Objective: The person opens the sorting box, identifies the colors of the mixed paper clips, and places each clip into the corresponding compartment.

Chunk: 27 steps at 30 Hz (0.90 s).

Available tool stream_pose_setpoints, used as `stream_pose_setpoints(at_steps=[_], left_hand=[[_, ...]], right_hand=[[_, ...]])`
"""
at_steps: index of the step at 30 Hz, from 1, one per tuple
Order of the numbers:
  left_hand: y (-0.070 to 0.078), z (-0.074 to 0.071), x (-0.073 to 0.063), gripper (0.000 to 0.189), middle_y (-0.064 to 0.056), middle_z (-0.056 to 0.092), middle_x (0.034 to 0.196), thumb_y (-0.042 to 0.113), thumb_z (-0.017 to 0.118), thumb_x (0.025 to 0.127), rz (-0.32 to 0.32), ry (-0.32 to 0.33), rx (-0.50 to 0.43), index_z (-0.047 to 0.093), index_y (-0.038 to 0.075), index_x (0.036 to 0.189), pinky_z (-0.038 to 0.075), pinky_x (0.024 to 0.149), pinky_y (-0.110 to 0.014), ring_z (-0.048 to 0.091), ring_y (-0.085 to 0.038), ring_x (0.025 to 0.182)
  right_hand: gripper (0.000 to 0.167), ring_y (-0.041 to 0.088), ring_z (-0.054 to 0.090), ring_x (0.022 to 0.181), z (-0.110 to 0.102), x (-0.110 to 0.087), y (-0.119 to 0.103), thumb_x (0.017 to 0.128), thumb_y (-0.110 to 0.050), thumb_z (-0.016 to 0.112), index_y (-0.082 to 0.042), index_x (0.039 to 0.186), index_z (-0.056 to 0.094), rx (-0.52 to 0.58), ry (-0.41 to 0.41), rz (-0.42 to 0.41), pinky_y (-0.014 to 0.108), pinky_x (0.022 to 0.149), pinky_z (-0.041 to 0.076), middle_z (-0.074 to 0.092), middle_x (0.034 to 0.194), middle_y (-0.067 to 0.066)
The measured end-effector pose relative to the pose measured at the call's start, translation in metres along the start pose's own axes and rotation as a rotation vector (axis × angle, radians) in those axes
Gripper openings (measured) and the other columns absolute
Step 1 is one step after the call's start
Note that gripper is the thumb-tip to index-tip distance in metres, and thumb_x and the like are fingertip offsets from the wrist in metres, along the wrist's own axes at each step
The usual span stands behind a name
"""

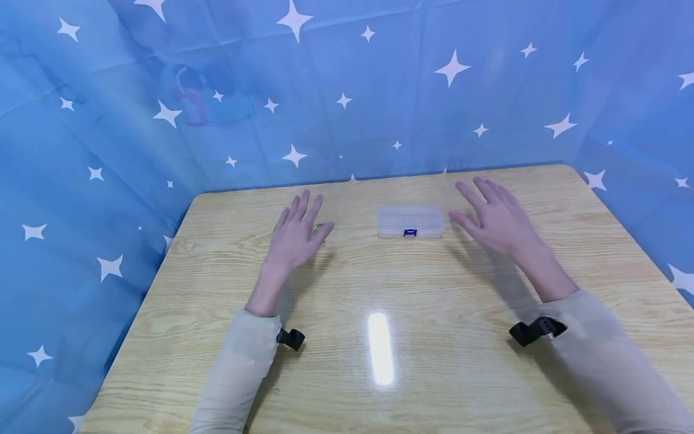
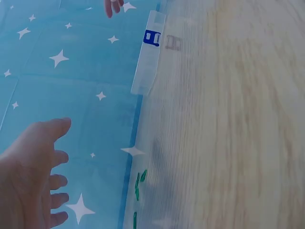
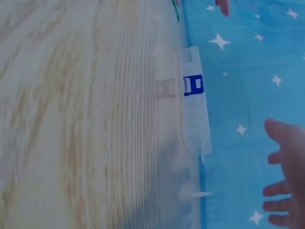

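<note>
Two hands show, well apart from each other, both raised over one wooden table [image 1: 347, 277]. The left hand [image 1: 294, 238] has its fingers extended toward the far edge and its thumb spread out to the right. The right hand [image 1: 501, 226] points far and to the left, fingers loosely straight and a little separated, thumb reaching left. Both palms are unfilled.

One clear plastic box [image 1: 410, 217] lies on the far part of the table, between the hands and closer to the right one; its single blue latch [image 1: 410, 232] faces the near side. At least three small green clips [image 2: 137, 187] lie on the table by the left hand, seen from above in the gap beside its thumb; the exact number cannot be told.

Two pale sleeves [image 1: 238, 367] cover the forearms, each with one black wrist mount [image 1: 291, 339]. One blue curtain [image 1: 347, 60] with white stars hangs behind.
</note>
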<state>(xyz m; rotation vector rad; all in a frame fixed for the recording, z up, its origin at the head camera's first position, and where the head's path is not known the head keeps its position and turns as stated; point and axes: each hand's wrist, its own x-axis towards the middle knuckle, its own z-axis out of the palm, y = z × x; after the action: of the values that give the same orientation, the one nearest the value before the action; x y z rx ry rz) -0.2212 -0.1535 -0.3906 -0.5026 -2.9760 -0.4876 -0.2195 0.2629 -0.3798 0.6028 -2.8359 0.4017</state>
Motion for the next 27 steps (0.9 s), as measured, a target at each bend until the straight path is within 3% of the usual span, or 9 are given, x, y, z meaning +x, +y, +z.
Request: stream_pose_setpoints(at_steps=[13, 27], left_hand=[[0.026, 0.007, 0.01, 0.071, -0.011, 0.018, 0.166, 0.059, 0.031, 0.105, 0.101, 0.003, -0.069, 0.024, 0.017, 0.162, 0.013, 0.123, -0.045, 0.015, -0.027, 0.153], [0.045, 0.018, 0.022, 0.067, -0.012, 0.026, 0.164, 0.054, 0.033, 0.107, 0.17, -0.025, -0.086, 0.024, 0.016, 0.161, 0.022, 0.121, -0.045, 0.026, -0.03, 0.15]], right_hand=[[0.066, 0.053, 0.033, 0.139, 0.005, 0.007, -0.012, 0.103, -0.045, 0.054, -0.005, 0.153, 0.04, 0.018, 0.029, -0.053, 0.064, 0.114, 0.023, 0.036, 0.152, 0.032], [0.059, 0.05, 0.04, 0.135, 0.018, 0.015, -0.02, 0.102, -0.032, 0.061, 0.001, 0.148, 0.046, 0.096, -0.039, -0.154, 0.062, 0.112, 0.031, 0.043, 0.148, 0.031]])
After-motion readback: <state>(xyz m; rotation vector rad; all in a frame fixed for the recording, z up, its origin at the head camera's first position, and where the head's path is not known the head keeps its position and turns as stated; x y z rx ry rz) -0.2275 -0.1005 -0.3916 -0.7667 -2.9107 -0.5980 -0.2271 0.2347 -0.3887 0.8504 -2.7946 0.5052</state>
